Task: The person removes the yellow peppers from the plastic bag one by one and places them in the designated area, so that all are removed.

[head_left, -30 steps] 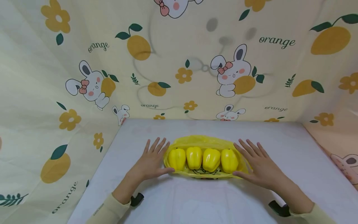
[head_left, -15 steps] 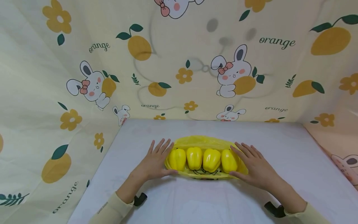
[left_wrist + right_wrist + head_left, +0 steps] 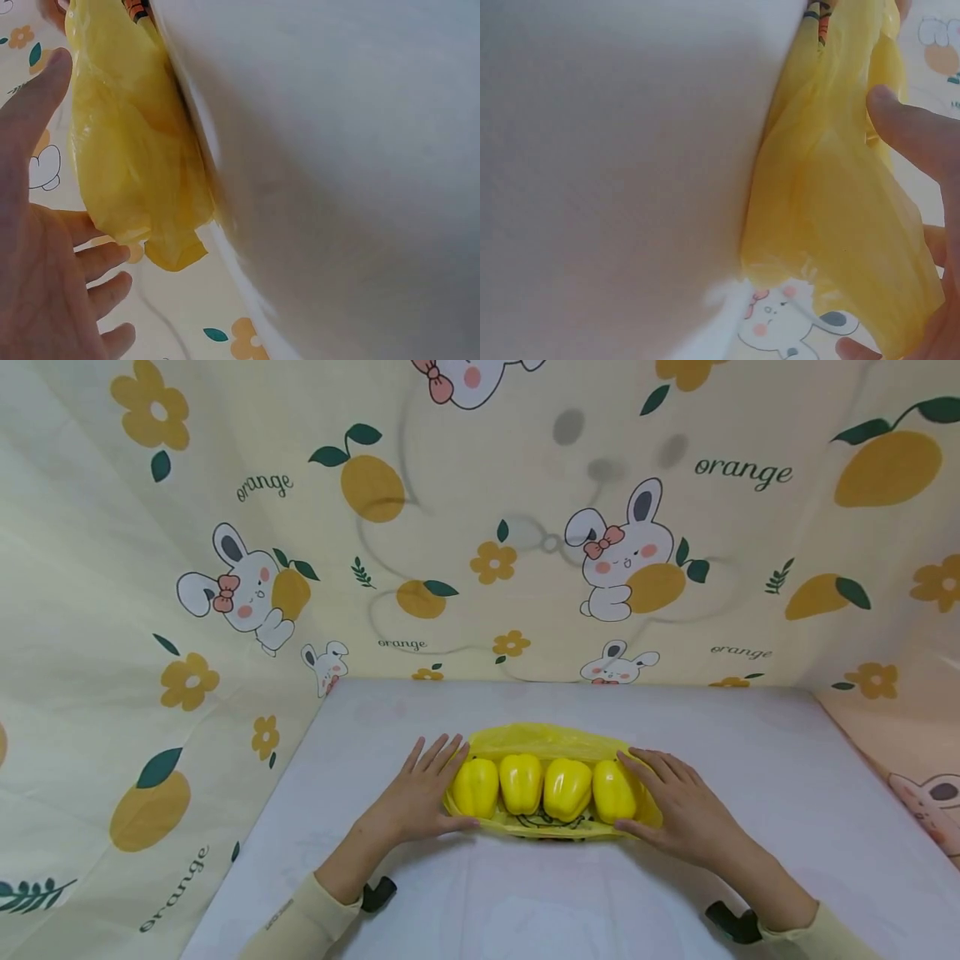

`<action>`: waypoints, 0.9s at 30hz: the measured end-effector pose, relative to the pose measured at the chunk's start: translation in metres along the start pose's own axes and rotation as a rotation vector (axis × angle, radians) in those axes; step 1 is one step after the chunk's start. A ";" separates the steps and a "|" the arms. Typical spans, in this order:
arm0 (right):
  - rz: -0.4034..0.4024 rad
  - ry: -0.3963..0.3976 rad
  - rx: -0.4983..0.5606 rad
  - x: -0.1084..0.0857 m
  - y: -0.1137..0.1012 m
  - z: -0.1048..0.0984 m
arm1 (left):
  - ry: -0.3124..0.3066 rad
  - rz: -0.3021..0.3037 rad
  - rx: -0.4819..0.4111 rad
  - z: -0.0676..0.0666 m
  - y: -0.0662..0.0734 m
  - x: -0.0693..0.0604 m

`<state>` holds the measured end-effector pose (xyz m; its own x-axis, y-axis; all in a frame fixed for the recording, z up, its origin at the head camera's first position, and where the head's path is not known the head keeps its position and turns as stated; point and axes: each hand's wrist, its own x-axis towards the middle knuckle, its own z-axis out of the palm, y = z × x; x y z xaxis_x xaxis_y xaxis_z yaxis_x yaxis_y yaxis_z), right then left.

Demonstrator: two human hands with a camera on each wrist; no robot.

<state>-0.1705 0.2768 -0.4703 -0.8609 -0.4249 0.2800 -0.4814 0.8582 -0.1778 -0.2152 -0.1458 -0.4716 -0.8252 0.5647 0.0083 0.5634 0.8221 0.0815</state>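
Observation:
Several yellow bell peppers [image 3: 567, 789] stand in a row inside a thin yellow plastic bag [image 3: 543, 737], whose mouth gapes upward on the table. At the bag's left end is my left hand [image 3: 417, 797], fingers spread and thumb near the front rim; the left wrist view shows its index fingertip against the bag [image 3: 142, 142]. My right hand [image 3: 686, 814] lies along the right end, its thumb by the front rim. In the right wrist view that thumb overlaps the bag [image 3: 832, 187], and the other fingers are partly hidden behind the plastic. Neither hand visibly pinches it.
The bag rests on a white-covered table [image 3: 525, 902]. A cloth printed with rabbits and oranges [image 3: 480, 468] hangs behind the table and along both sides. A black strap piece [image 3: 378, 894] sits at the left wrist, another black strap piece [image 3: 733, 922] at the right.
Both hands have moved inward, the left one to the right and the right one to the left, closer to the bag's ends. The peppers stay where they were.

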 end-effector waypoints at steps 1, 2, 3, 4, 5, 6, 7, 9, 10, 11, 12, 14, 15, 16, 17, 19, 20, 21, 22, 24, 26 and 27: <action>-0.004 0.006 -0.001 0.000 0.000 0.000 | -0.002 0.002 0.000 0.000 0.000 0.000; -0.009 0.011 -0.002 0.000 0.000 0.000 | -0.002 0.004 0.000 0.000 0.000 0.000; -0.012 0.017 -0.004 0.000 0.000 0.000 | -0.005 0.004 0.001 0.000 0.000 0.000; -0.014 0.022 -0.005 0.000 0.000 0.000 | -0.004 0.006 0.001 0.000 0.001 0.000; -0.015 0.026 -0.007 0.001 0.000 0.000 | -0.003 0.008 0.002 0.000 0.001 0.000; -0.016 0.029 -0.008 0.001 0.000 0.000 | 0.000 0.010 0.003 0.000 0.000 0.000; -0.015 0.032 -0.008 0.001 0.001 0.001 | 0.000 0.011 0.006 0.000 0.000 0.000; -0.010 0.033 -0.009 0.000 0.001 0.001 | 0.002 0.013 0.009 0.001 0.000 0.001; -0.006 0.032 -0.010 0.000 0.001 0.001 | 0.000 0.014 0.011 0.001 0.000 0.001; -0.003 0.031 -0.010 0.000 0.001 0.001 | 0.000 0.015 0.015 0.001 -0.001 0.001; 0.001 0.031 -0.011 0.000 0.001 0.002 | 0.000 0.017 0.015 0.002 -0.001 0.001; 0.007 0.031 -0.012 0.000 0.002 0.002 | -0.003 0.016 0.014 0.002 -0.001 0.001; 0.009 0.032 -0.012 0.000 0.002 0.003 | -0.007 0.015 0.015 0.002 -0.001 0.001; 0.011 0.033 -0.010 0.000 0.001 0.003 | -0.010 0.014 0.012 0.002 0.000 0.000; 0.012 0.033 -0.008 0.000 0.001 0.003 | -0.012 0.013 0.009 0.001 0.000 0.000; 0.015 0.033 -0.005 0.000 0.001 0.002 | -0.017 0.009 0.001 0.001 0.000 0.000; 0.016 0.032 -0.005 0.000 0.000 0.002 | -0.018 0.007 0.000 0.001 0.001 0.000; 0.019 0.030 -0.004 0.000 0.000 0.002 | -0.018 0.006 -0.001 0.001 0.001 0.000; 0.022 0.028 -0.004 0.000 0.000 0.002 | -0.017 0.005 0.000 0.001 0.001 0.000; 0.028 0.023 -0.009 0.000 -0.001 0.001 | -0.014 0.005 0.005 0.001 0.001 0.001; 0.034 0.019 -0.012 0.001 -0.001 0.001 | -0.014 0.004 0.011 0.001 0.001 0.000; 0.037 0.018 -0.012 0.001 -0.001 0.001 | -0.016 0.004 0.012 0.001 0.001 0.001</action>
<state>-0.1708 0.2756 -0.4710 -0.8748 -0.3879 0.2902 -0.4474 0.8767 -0.1767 -0.2150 -0.1446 -0.4722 -0.8223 0.5690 -0.0070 0.5673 0.8206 0.0693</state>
